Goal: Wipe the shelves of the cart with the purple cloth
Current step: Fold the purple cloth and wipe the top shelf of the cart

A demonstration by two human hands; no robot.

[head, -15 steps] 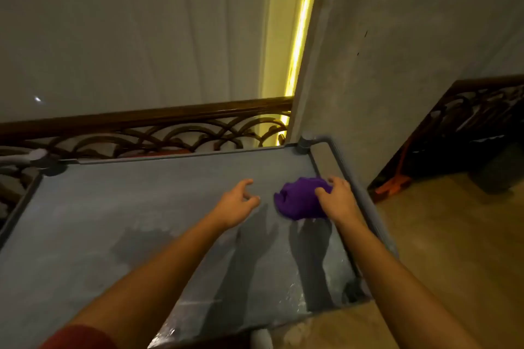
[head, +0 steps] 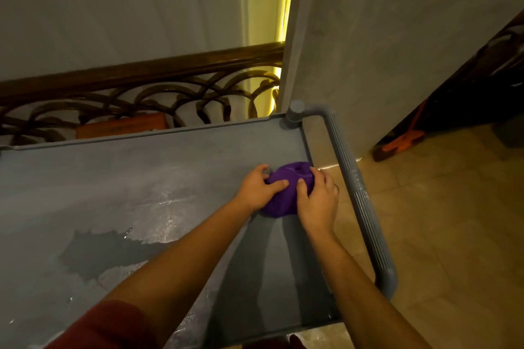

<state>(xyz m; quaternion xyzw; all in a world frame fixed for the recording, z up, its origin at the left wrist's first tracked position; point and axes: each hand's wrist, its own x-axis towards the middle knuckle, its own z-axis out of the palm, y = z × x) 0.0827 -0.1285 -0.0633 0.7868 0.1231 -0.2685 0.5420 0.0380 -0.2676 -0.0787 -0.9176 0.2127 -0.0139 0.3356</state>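
Note:
The purple cloth [head: 285, 188] lies bunched up on the grey top shelf of the cart [head: 147, 173], near the shelf's right rim. My left hand [head: 259, 188] rests on the cloth's left side with its fingers curled over it. My right hand [head: 319, 202] grips the cloth's right side. Both hands cover part of the cloth. The shelf surface shows wet, shiny streaks and a darker patch towards the left front.
The cart's ribbed grey handle [head: 360, 198] runs along the right side, just beyond my right hand. A dark wooden railing with scrollwork [head: 136, 93] stands behind the cart. A grey wall pillar [head: 368, 51] rises at the right, beside tan floor tiles [head: 453, 235].
My left hand has moved right onto the cloth; before it hovered apart from it. The view has shifted closer to the cart.

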